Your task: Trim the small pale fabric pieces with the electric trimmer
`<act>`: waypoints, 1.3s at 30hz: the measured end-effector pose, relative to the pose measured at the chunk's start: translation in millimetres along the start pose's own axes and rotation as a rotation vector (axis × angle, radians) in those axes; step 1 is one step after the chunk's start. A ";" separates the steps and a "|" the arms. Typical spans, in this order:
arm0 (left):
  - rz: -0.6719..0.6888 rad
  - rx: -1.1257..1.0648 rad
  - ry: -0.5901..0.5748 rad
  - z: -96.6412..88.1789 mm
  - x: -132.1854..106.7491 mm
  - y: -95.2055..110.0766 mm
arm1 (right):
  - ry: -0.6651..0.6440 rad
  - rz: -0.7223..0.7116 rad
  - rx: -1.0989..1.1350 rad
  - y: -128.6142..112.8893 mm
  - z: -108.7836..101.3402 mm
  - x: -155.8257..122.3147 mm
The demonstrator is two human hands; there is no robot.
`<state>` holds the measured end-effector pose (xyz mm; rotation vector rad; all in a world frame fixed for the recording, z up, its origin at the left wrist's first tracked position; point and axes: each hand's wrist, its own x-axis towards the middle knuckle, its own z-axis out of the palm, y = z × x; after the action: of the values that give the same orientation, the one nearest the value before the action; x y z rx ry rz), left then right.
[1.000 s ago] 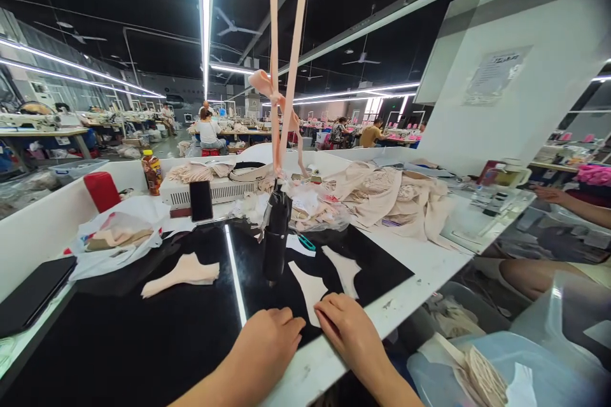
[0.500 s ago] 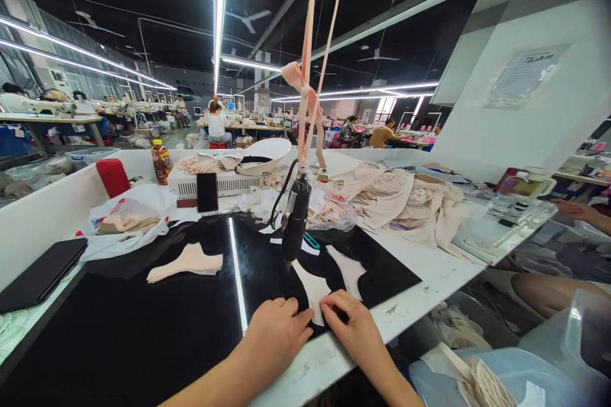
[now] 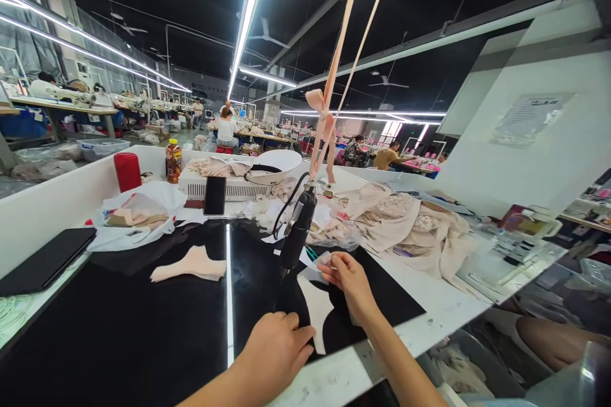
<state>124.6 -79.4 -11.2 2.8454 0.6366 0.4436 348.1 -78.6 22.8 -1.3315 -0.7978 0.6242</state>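
Note:
On the black mat [image 3: 143, 331], my left hand [image 3: 277, 346] rests with its fingers curled together at the left edge of a cut pale fabric piece [image 3: 317, 311]. Whether its fingertips grip anything is hidden. My right hand [image 3: 351, 280] is raised just beyond that piece, its thumb and fingers pinched on a small pale fabric scrap [image 3: 324, 261]. A black handheld power tool [image 3: 298, 229] hangs by a peach fabric strap [image 3: 329, 121], its tip pointing down between my hands. Teal thread snips [image 3: 311, 254] lie partly behind it.
A peach fabric stack [image 3: 191, 264] lies left on the mat. A black tablet-like slab [image 3: 45, 261], a plastic bag [image 3: 138, 219], a phone [image 3: 214, 195] and a beige fabric heap [image 3: 405, 222] surround the work area. A co-worker's limb [image 3: 556, 340] is at right.
My right hand has lifted off the lower end of the fabric piece and moved forward, pinching a pale scrap. My left hand stays low by the piece. The view has shifted slightly.

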 end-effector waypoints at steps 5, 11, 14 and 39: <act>-0.016 -0.101 -0.024 -0.5 2.5 -2.5 | 0.133 -0.214 0.176 -24.5 0.7 16.7; -0.061 -0.326 -0.018 3.2 1.8 -2.7 | 0.120 -0.330 0.289 -55.8 -3.5 -29.8; -0.099 -0.514 0.000 -0.2 2.6 -7.4 | 0.024 -0.271 0.264 -58.4 -3.2 -70.0; -0.588 -1.381 0.000 -62.0 -65.3 -49.6 | -0.420 0.213 -0.075 7.1 42.9 -150.7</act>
<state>28.8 -56.7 18.5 1.2958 0.7090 0.4851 224.3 -170.9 -4.2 -1.3837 -1.0309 1.0749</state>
